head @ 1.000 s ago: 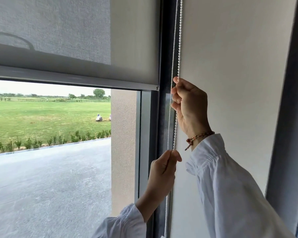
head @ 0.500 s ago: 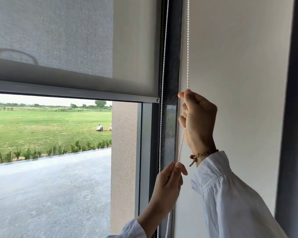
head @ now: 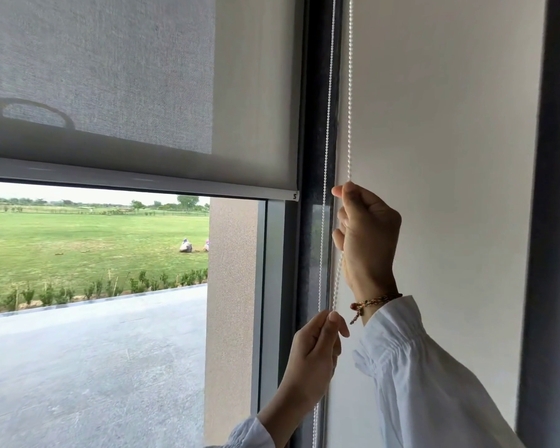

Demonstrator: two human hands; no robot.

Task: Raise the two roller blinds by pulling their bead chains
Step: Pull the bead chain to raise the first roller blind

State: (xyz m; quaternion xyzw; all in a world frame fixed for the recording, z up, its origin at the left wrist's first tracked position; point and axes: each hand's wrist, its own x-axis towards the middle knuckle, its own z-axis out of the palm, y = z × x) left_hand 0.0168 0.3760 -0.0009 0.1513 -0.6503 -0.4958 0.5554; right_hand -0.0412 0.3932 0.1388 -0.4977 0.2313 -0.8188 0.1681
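Observation:
A grey mesh roller blind (head: pixel 110 76) covers the upper part of the left window, and its bottom bar (head: pixel 143 182) sits about mid-height. A white bead chain (head: pixel 328 92) hangs as two strands along the dark frame. My right hand (head: pixel 366 240) is closed on the right strand, up high. Below it, my left hand (head: pixel 314 354) pinches the chain between thumb and fingers. To the right hangs a second, pale opaque blind (head: pixel 450 156), fully down.
A dark vertical window frame (head: pixel 317 156) stands between the two blinds, with another dark post (head: pixel 556 189) at the far right. Through the open glass I see a paved terrace, a low hedge and a lawn.
The view has tilted up, so the blind's bottom bar and both hands sit lower in frame. The two chain strands have spread apart. Both hands keep hold of the chain.

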